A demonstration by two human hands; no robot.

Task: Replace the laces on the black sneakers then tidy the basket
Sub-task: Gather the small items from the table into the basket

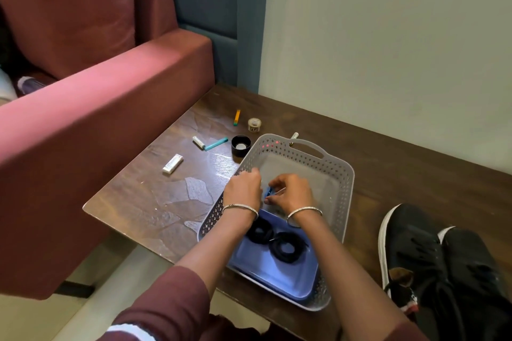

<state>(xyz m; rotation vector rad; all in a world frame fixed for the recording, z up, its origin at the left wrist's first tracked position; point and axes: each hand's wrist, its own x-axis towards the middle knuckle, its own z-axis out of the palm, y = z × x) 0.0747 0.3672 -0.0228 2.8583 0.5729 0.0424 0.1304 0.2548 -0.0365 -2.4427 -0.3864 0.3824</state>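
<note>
A grey perforated basket (336, 171) stands on the dark wooden table (155, 196). Inside its near half lies a blue tray (279, 277) holding two coiled black laces (285, 247). Both hands hover over the basket's middle. My right hand (293, 192) pinches a small blue object (268, 191). My left hand (243, 188) sits right beside it with curled fingers; what it holds is hidden. Two black sneakers (432, 263) with white soles lie to the right of the basket.
Left of the basket lie a white eraser-like box (173, 164), a battery (198, 142), a teal stick (216, 144), an orange stick (237, 117), a tape roll (254, 124) and a black cap (240, 145). A red sofa arm (91, 108) borders the table's left.
</note>
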